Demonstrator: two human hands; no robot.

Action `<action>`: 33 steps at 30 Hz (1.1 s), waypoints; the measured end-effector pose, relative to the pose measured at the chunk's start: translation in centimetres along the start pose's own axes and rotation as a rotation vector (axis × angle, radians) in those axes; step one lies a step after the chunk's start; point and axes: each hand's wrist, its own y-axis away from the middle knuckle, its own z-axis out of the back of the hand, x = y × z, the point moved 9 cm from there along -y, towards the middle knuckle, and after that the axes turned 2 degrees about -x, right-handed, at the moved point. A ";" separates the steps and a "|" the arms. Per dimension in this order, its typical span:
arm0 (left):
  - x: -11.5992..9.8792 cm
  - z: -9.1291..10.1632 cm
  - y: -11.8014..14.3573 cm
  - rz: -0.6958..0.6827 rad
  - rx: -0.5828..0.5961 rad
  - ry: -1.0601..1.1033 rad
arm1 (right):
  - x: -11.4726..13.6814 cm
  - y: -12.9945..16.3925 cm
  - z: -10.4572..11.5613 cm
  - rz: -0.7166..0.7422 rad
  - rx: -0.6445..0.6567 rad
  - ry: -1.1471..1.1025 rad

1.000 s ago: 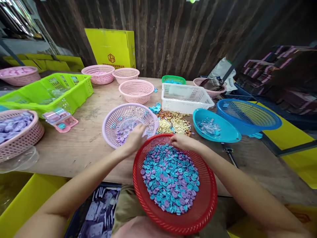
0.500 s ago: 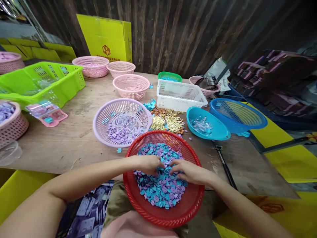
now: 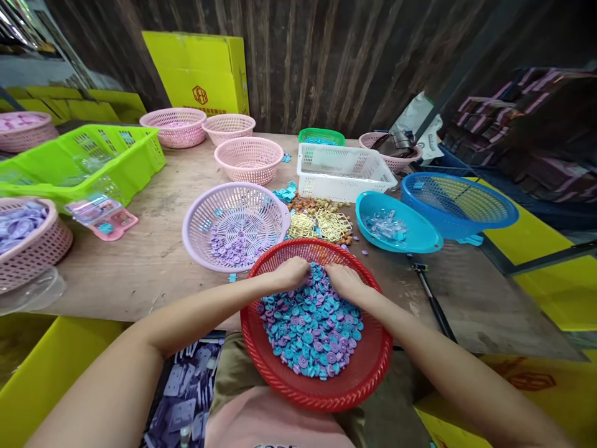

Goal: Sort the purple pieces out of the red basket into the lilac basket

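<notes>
A red basket rests at the table's front edge, over my lap. Inside lies a heap of small round blue and purple plastic pieces with ridged faces. My left hand is curled at the heap's far left side, knuckles up. Opposite it, my right hand is curled too, at the far right side. Both sets of fingertips dip down among the pieces, so what they grip is hidden. Just beyond on the left, a lilac basket holds loose purple pieces.
Cream frames and brown bits lie behind the red basket. A white basket, a turquoise bowl and a blue basket stand farther right. A green crate and pink baskets stand left. A black-handled rod lies right.
Both hands have moved away from me, from mid-heap to its far side, and their fingers have curled in. The view has shifted slightly.
</notes>
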 end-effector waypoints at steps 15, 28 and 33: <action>1.4 -0.9 -0.4 0.082 0.179 0.552 | -1.1 1.2 0.4 0.009 -0.025 -0.319; 3.0 -1.2 -0.1 0.388 0.141 0.700 | -1.7 1.5 0.3 -0.113 0.021 -0.766; 1.1 -0.9 -1.3 0.215 0.040 0.061 | 0.0 0.3 0.4 -0.088 -0.043 -0.207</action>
